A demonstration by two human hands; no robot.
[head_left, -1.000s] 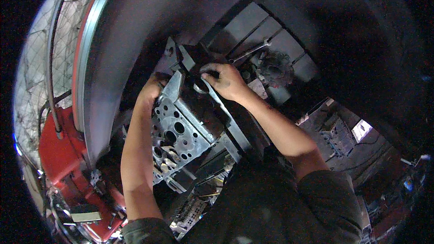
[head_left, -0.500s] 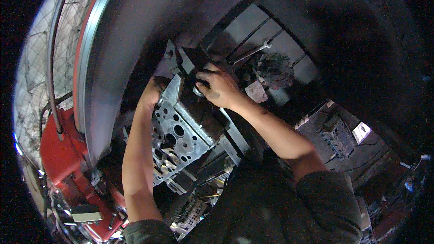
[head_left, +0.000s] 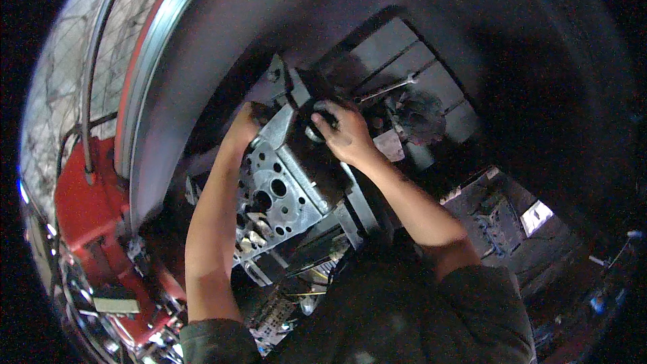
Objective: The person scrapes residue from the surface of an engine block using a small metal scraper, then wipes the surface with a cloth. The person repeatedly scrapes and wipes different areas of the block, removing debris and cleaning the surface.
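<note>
In front of me sits a grey metal engine cylinder head (head_left: 302, 203), tilted, its flat face pierced by round holes of several sizes. At its far end stands a bracket with angled metal plates (head_left: 279, 128). My left hand (head_left: 248, 125) reaches to the left side of this bracket; its fingers are in shadow and hidden. On the other side, my right hand (head_left: 345, 133) has its fingers curled round a dark part near a shiny rounded metal piece (head_left: 313, 135). What exactly it grips is too dark to make out.
A slotted metal table (head_left: 384, 47) lies beyond, with an open-ended wrench (head_left: 394, 87) and a crumpled dark bundle (head_left: 418, 118) on it. At the left is a red machine part (head_left: 84, 195). Another holed metal block (head_left: 273, 317) lies below; one more (head_left: 502, 226) is at lower right.
The view has shifted, so the cylinder head and both hands appear slightly further right. Both hands keep their places at the bracket, with the right fingers still curled.
</note>
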